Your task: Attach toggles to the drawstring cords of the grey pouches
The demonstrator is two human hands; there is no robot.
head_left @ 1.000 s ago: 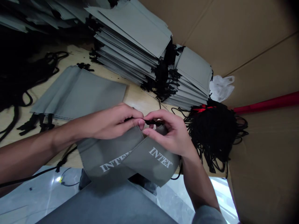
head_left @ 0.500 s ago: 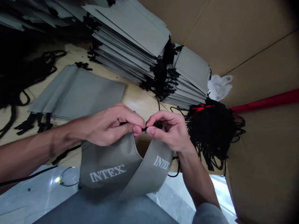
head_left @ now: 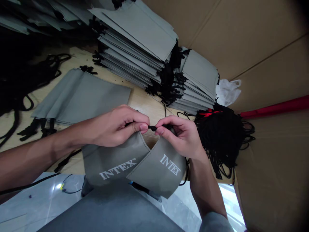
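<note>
Farther apart than before, left hand (head_left: 120,127) and right hand (head_left: 181,138) are pinching cord (head_left: 150,127) either side of a knot (head_left: 154,128), gray cloth (head_left: 109,158) (probably light, floppy, best held by the cord) hanging below the fingertips (head_left: 145,126).

At the frame's centre, the left hand (head_left: 119,126) and right hand (head_left: 182,137) faced each other, both pinched, just apart.

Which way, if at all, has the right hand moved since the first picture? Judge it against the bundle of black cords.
Yes, slightly: the right hand has shifted rightward, closer to the bundle of black cords, which lies where it did.
</note>
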